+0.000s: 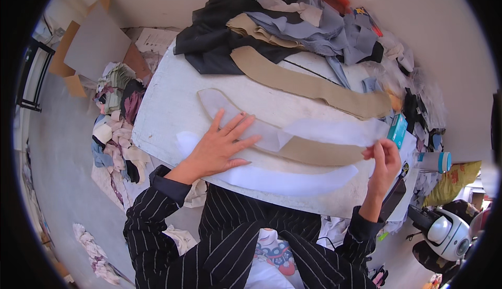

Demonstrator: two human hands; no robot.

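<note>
Lying splayed flat on a sheer strip (334, 131): left hand (219, 145). Right hand (386, 159) pinches its end. White table (157, 119), messy scraps (112, 137) on floor (63, 169).

Table (162, 116): matt, scuffed. On table lie tan strip (329, 152), matt cloth; white strip (334, 131), sheer. Left of table: cardboard box (94, 41).

I get plenty of light over the bench (164, 98), spread out nicely, but I can't see where it comes from. The shadows are soft and pale. The near white strip (303, 180) is so bright it looks almost flat to me. Thin lines on the dark sleeve (151, 221) look clear. On the left, the black frame (39, 74) bends and looks a bit fuzzy by my round, dark rim.
</note>
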